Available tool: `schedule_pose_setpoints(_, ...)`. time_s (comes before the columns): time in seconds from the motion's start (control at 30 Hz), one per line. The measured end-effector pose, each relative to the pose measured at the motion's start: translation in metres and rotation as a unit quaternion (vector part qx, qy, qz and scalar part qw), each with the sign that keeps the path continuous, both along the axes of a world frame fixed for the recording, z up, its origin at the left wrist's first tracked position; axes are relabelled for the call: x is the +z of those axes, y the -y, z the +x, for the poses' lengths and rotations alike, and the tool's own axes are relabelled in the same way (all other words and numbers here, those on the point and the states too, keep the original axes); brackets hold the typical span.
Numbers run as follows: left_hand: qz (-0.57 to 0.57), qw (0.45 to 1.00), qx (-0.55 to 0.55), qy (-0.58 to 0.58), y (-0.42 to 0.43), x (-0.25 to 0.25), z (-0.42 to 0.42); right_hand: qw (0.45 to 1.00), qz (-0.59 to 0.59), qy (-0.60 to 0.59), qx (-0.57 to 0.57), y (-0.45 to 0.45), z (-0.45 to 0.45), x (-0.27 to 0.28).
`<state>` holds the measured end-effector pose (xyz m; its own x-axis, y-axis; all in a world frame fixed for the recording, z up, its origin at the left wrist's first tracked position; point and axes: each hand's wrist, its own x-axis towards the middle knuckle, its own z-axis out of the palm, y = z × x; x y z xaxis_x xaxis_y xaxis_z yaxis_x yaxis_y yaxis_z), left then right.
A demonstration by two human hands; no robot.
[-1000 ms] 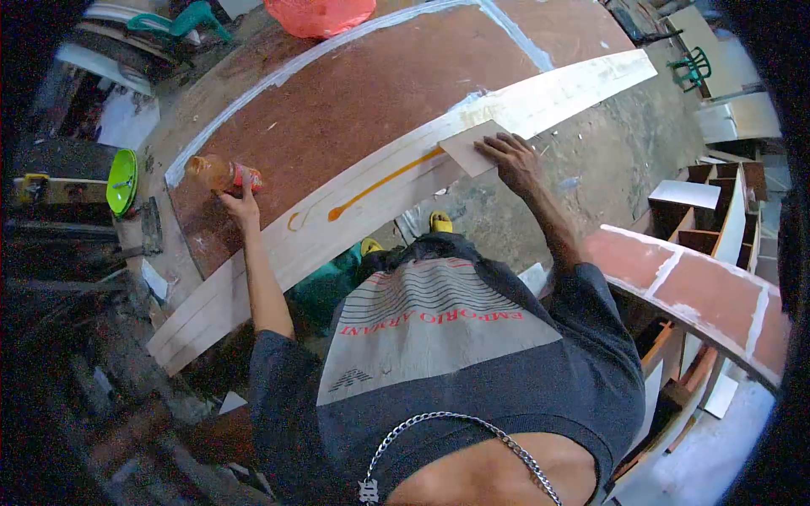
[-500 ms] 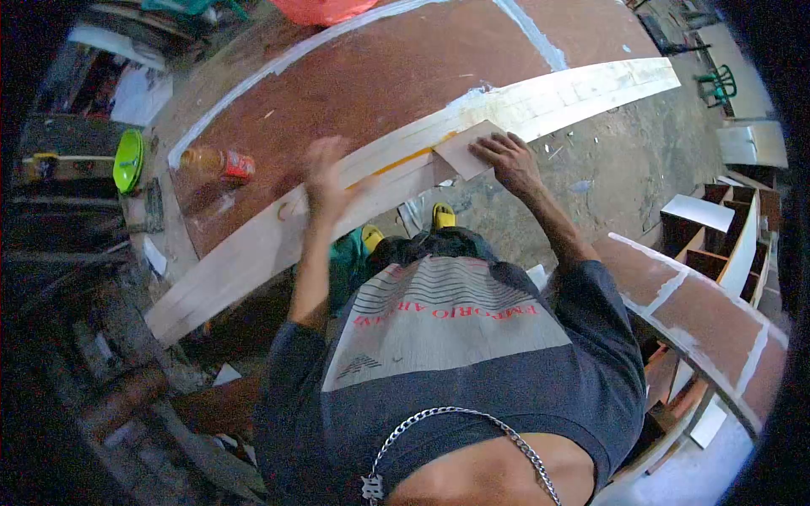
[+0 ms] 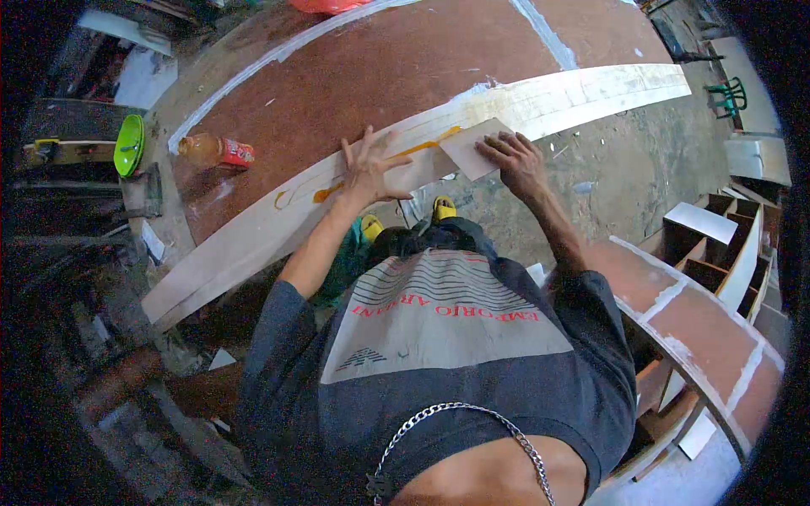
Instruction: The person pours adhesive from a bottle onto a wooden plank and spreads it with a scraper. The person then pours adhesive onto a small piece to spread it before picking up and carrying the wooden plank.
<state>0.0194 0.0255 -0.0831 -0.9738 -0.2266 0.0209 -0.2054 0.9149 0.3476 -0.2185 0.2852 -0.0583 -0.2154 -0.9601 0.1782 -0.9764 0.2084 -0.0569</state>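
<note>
Board (image 3: 422,128) lies along the near edge of the brown panel (image 3: 337,93). Left hand (image 3: 364,176) rests on it, fingers spread and empty, apparently to steady it; right hand (image 3: 521,166) has fingers closed on a square sheet (image 3: 467,152) at the amber streak (image 3: 432,143). Bottle (image 3: 213,152) lies clear of both.

Dim grainy shadow at left, fisheye-bent edges, black corners, pale board (image 3: 439,125) brightest toward its right end

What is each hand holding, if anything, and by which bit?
The right hand holds the thin, flat piece by its right edge in the picture. The left hand grips nothing; it is spread open on the long, pale board.
</note>
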Motion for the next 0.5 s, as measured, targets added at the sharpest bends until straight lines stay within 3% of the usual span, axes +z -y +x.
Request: schedule_pose_setpoints(0.5, 0.028, 0.998, 0.018, 0.045, 0.004, 0.001, 0.003, 0.997, 0.077, 0.008, -0.015, 0.005, -0.008, 0.007)
